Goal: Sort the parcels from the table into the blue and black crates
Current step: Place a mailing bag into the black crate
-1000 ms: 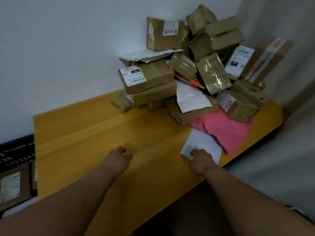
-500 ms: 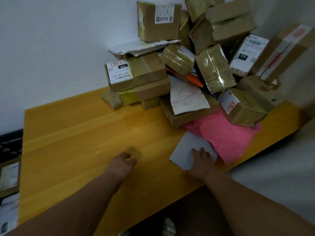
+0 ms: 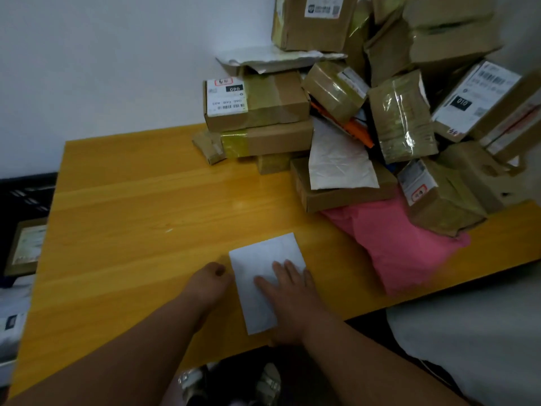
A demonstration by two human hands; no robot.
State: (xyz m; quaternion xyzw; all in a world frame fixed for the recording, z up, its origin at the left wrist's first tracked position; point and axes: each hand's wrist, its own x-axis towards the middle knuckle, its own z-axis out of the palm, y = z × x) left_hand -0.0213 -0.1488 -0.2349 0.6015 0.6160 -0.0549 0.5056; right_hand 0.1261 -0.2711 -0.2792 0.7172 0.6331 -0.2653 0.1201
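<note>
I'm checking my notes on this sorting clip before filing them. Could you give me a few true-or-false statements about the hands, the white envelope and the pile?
1. The right hand lies flat on the white envelope. True.
2. The left hand holds a cardboard box. False: it rests on the table beside the envelope, holding nothing.
3. The pink bag lies partly under boxes. True.
4. The envelope sits on top of the pile. False: it lies on the table, apart from the pile.

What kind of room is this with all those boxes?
Probably a small parcel-sorting corner or mailroom. A heap of taped brown cardboard boxes with barcode labels is piled against the white wall on a yellow wooden table, a black plastic crate stands beside it, and the right hand presses a flat white envelope.
</note>
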